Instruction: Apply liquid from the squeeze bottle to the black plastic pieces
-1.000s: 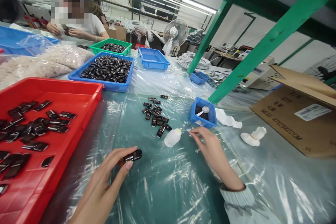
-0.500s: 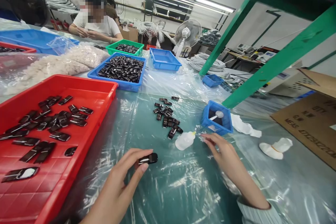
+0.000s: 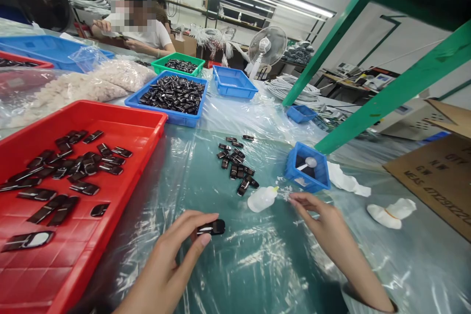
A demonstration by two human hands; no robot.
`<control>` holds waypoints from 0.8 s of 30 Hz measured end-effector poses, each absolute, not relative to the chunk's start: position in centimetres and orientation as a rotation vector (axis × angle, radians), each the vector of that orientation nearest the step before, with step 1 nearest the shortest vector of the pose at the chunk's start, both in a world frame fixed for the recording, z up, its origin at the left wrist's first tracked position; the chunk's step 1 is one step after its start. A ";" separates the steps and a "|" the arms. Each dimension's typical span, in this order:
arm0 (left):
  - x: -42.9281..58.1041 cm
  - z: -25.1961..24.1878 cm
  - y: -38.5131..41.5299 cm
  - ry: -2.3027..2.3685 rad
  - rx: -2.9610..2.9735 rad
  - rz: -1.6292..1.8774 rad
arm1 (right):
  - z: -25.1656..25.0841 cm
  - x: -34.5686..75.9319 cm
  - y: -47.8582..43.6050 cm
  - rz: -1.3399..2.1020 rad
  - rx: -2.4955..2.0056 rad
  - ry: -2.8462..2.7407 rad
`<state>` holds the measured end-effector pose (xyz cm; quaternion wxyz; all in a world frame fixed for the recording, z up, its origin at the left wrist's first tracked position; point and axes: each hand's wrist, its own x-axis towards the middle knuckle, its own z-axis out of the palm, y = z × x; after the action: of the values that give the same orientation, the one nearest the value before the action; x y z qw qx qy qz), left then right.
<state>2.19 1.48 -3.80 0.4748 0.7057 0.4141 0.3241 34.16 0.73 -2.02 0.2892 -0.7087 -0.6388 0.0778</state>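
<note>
My left hand point(image 3: 176, 255) pinches a small glossy black plastic casing point(image 3: 213, 227) between thumb and fingers, just above the plastic-covered table. At the edge of a little heap of small clear pieces point(image 3: 284, 192) is my right hand point(image 3: 318, 213), its thumb and fingertips drawn together. Whatever lies between those fingertips is too small to make out. A white squeeze bottle point(image 3: 262, 199) with a yellowish tip lies on its side between my hands. Behind it, several more black casings point(image 3: 235, 157) lie loose on the table.
On the left stands a big red tray point(image 3: 121, 122) with several black casings. Behind are a full blue bin point(image 3: 189, 118) and a green bin point(image 3: 200, 61). A small blue box point(image 3: 309, 184) holds a spoon; white tissue point(image 3: 348, 179) lies beside it. A co-worker point(image 3: 158, 34) sits across.
My right hand has drawn back slightly from the clear pieces, its fingertips closer together. My left hand keeps its hold on the casing. The co-worker has raised one hand.
</note>
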 end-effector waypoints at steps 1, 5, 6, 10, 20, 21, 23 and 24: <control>2.2 -3.7 1.5 1.009 1.729 0.801 | -2.0 34.0 0.7 0.214 -1.892 -1.689; 2.3 -3.5 1.5 1.004 1.729 0.830 | -1.8 33.6 0.8 0.242 -1.874 -1.611; 2.4 -3.5 1.5 1.007 1.724 0.838 | -1.8 33.6 0.8 0.250 -1.866 -1.586; 2.5 -3.4 1.4 0.991 1.687 0.861 | -1.3 33.3 0.7 0.318 -1.819 -1.449; 2.7 -3.1 1.1 0.952 1.626 0.951 | -0.8 24.0 -1.8 1.439 -1.287 -1.040; 2.7 -3.1 1.2 0.933 1.646 0.950 | -0.9 23.2 -1.9 1.525 -1.235 -0.984; 2.5 -3.0 1.2 0.891 1.694 0.925 | -1.1 22.1 -2.0 1.649 -1.148 -0.875; 2.5 -3.0 1.2 0.875 1.713 0.912 | -1.0 21.8 -2.0 1.694 -1.109 -0.828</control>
<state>2.46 1.21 -3.00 0.4851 0.7036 0.3597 0.3745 21.78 -2.05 -1.03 0.4592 -0.4502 -0.3364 0.6879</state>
